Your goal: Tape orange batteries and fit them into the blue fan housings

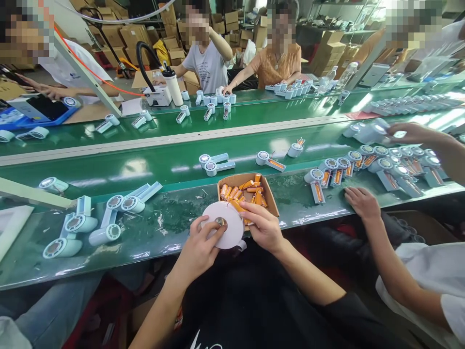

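Observation:
My left hand (199,246) grips a roll of white tape (232,231), its fingers around the core at the middle. Between the thumb and fingers of my right hand (264,227) is an orange battery (237,206), close to the roll's upper right edge. A short loose end of tape hangs at the roll's lower right. Just behind the roll stands an open cardboard box (273,202) with orange batteries (238,193) heaped inside; my hands and the roll hide its front.
Pale blue fan-like housings (132,204) lie at left. More housings with orange batteries (330,167) stand in rows at right, near a co-worker's hand (363,203). A green conveyor belt (160,160) runs behind the bench. Several people sit around the line; a metal post (32,189) slants at left.

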`<act>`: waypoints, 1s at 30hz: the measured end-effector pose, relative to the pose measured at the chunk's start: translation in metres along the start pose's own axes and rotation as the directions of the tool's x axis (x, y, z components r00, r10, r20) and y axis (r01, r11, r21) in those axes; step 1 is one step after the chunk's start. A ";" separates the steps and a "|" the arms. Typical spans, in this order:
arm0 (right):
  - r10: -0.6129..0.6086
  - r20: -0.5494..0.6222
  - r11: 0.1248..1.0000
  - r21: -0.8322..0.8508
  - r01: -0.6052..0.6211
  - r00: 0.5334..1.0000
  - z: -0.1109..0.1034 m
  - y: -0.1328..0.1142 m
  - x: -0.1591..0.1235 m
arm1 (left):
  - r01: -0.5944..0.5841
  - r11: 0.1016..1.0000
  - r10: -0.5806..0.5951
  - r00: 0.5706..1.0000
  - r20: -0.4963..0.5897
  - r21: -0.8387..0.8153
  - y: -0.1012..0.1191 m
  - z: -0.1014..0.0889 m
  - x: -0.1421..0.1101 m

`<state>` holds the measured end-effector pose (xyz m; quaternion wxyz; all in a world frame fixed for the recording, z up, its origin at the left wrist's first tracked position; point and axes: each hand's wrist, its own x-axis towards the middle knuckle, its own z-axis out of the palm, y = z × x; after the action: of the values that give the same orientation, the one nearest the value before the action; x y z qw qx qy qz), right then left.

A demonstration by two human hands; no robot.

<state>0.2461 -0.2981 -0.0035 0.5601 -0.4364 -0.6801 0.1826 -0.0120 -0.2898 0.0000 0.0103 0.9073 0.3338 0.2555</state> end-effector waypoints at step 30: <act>0.635 -0.378 0.558 0.828 -0.061 0.674 -0.087 0.064 0.060 | 0.014 0.962 0.056 0.968 0.246 -0.273 0.012 0.060 0.074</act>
<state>0.3516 -0.2358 0.0120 0.8322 -0.3281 -0.1916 0.4038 0.0717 -0.2449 -0.0162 0.1743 0.9258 0.2819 0.1818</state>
